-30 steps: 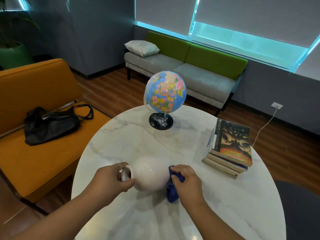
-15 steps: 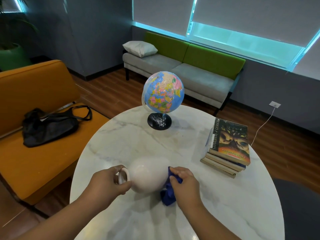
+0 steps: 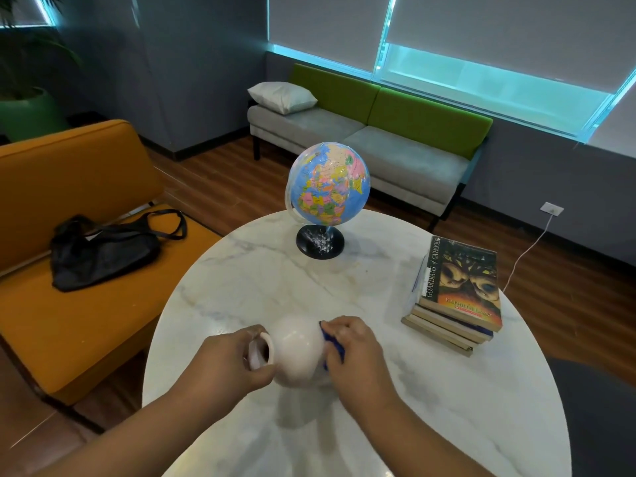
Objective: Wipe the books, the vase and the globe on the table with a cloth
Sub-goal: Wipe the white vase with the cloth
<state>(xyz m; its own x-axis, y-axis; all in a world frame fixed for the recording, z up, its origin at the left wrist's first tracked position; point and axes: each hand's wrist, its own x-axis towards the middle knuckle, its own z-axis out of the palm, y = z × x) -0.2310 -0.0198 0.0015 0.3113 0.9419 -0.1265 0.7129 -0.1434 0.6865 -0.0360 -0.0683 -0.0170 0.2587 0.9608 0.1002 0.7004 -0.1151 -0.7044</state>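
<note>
vase [image 3: 296,351] turned, mouth showing, cloth [image 3: 332,353] against it

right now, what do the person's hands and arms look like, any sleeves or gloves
The left hand and right hand are bare: no gloves, rings or watch visible. The left forearm and right forearm are bare too, with no sleeve in view down to the frame's edge.

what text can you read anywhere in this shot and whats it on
"GUARDIANS of GA'HOOLE": spine of the top book.
"KATHRYN LASKY": orange letters low on that book's cover, blurred, so only a likely reading.
Globe: the map labels are too small to read.
Lower books: no legible text.
</note>
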